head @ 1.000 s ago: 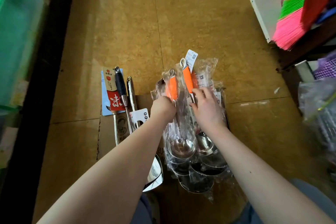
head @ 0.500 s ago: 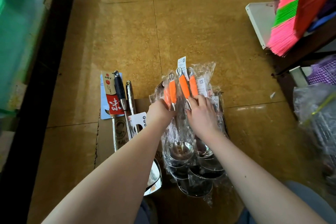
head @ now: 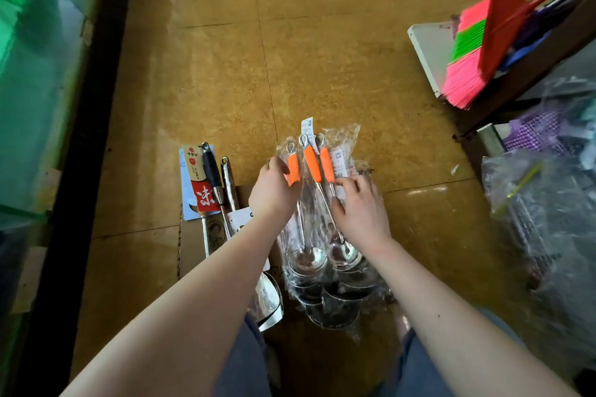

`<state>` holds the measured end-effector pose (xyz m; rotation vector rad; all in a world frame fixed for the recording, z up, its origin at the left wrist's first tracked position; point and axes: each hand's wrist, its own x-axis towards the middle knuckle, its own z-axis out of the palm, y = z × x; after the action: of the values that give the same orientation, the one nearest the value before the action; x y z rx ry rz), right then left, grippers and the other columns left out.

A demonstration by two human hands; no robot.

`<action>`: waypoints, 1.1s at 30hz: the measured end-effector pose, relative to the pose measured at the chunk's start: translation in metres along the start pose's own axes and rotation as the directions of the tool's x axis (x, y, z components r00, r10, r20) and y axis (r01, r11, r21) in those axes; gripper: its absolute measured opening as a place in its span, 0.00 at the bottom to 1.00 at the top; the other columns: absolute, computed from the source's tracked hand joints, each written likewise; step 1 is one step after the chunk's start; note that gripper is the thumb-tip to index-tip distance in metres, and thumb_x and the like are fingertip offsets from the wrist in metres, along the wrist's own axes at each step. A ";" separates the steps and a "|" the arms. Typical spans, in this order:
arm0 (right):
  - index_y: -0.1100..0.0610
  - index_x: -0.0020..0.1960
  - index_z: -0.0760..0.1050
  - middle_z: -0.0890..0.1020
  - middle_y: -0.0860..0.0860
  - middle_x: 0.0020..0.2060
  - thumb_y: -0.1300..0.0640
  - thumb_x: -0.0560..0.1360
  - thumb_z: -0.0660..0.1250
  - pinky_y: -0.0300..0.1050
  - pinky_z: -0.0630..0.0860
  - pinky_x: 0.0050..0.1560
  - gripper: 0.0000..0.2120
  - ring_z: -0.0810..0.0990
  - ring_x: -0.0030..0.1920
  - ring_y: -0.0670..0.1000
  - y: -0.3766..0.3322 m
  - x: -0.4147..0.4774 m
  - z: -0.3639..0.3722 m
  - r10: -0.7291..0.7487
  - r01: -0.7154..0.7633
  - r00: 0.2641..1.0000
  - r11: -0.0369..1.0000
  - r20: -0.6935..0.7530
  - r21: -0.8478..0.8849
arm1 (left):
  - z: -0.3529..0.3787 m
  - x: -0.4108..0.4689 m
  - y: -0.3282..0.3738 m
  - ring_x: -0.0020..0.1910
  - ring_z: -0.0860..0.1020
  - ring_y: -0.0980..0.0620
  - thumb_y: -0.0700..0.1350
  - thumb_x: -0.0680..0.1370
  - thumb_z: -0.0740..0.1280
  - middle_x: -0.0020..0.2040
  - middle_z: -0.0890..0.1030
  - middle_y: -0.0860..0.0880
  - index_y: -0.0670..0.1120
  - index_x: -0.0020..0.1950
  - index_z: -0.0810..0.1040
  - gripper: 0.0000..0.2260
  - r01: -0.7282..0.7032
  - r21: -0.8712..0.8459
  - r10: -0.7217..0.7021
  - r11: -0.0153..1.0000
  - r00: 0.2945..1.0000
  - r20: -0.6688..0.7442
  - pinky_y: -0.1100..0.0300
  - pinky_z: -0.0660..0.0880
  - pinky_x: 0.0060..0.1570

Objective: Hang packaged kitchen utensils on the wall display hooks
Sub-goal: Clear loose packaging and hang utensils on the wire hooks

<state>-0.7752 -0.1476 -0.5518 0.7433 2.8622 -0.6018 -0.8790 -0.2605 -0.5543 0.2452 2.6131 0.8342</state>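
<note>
1. While the wrapped ladles lie stacked on cardboard on the floor, with orange handles fanned outward, free one packet only.
2. Left hand: thumb and fingers pinch the leftmost handle. Best lifted by the loop end.
3. Right hand: fingers slightly spread over the stems, and whether they pinch cannot be told. It should pin the remainder.
4. Carded spatulas: just beside the ladles, to the left.

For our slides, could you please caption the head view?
Left hand and right hand hold bagged orange-handled ladles over a tiled floor.
</note>
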 end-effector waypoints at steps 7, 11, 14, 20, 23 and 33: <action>0.54 0.69 0.65 0.70 0.52 0.63 0.52 0.79 0.60 0.49 0.66 0.67 0.19 0.68 0.65 0.54 -0.033 -0.053 -0.134 0.053 -0.052 0.998 0.998 0.030 -0.024 | -0.089 -0.062 0.091 0.50 0.77 0.44 0.49 0.78 0.65 0.59 0.74 0.46 0.47 0.59 0.69 0.13 -0.061 0.155 0.043 0.986 0.992 0.116 0.56 0.70 0.36; 0.54 0.68 0.66 0.71 0.52 0.62 0.52 0.78 0.61 0.50 0.69 0.65 0.19 0.69 0.63 0.53 -0.060 -0.089 -0.231 0.062 -0.062 0.998 0.998 -0.005 -0.009 | -0.156 -0.105 0.158 0.47 0.77 0.43 0.48 0.78 0.64 0.60 0.72 0.46 0.46 0.60 0.69 0.13 -0.140 0.243 0.105 0.960 0.983 0.153 0.54 0.70 0.34; 0.53 0.67 0.66 0.71 0.52 0.62 0.51 0.78 0.61 0.50 0.69 0.65 0.18 0.70 0.63 0.54 -0.078 -0.114 -0.310 0.083 -0.083 0.996 0.996 -0.025 -0.006 | -0.207 -0.139 0.213 0.48 0.77 0.43 0.49 0.79 0.64 0.59 0.72 0.46 0.46 0.60 0.69 0.12 -0.217 0.262 0.172 0.941 0.968 0.185 0.54 0.70 0.34; 0.52 0.68 0.66 0.71 0.53 0.63 0.52 0.78 0.61 0.51 0.69 0.63 0.18 0.69 0.64 0.55 -0.102 -0.161 -0.447 0.126 -0.125 0.985 0.992 -0.121 0.022 | -0.291 -0.197 0.315 0.49 0.76 0.45 0.48 0.79 0.63 0.59 0.72 0.47 0.47 0.60 0.69 0.11 -0.337 0.263 0.283 0.904 0.933 0.222 0.55 0.69 0.35; 0.53 0.67 0.67 0.72 0.54 0.62 0.53 0.78 0.62 0.52 0.68 0.64 0.18 0.69 0.64 0.56 -0.099 -0.186 -0.498 0.167 -0.162 0.966 0.986 -0.199 0.038 | -0.316 -0.222 0.355 0.50 0.76 0.43 0.47 0.79 0.62 0.58 0.72 0.46 0.46 0.59 0.70 0.10 -0.396 0.263 0.337 0.880 0.910 0.243 0.54 0.70 0.36; 0.53 0.64 0.69 0.74 0.54 0.59 0.53 0.77 0.63 0.50 0.70 0.63 0.17 0.72 0.61 0.56 -0.054 -0.253 -0.572 0.316 -0.283 0.871 0.949 -0.377 0.141 | -0.318 -0.301 0.461 0.50 0.77 0.44 0.50 0.79 0.62 0.54 0.74 0.46 0.45 0.55 0.73 0.10 -0.578 0.231 0.511 0.783 0.809 0.292 0.55 0.71 0.39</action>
<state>-0.5923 -0.0696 0.0437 1.4440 2.9810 -0.5812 -0.7133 -0.1369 0.0466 1.1697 2.4682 0.5084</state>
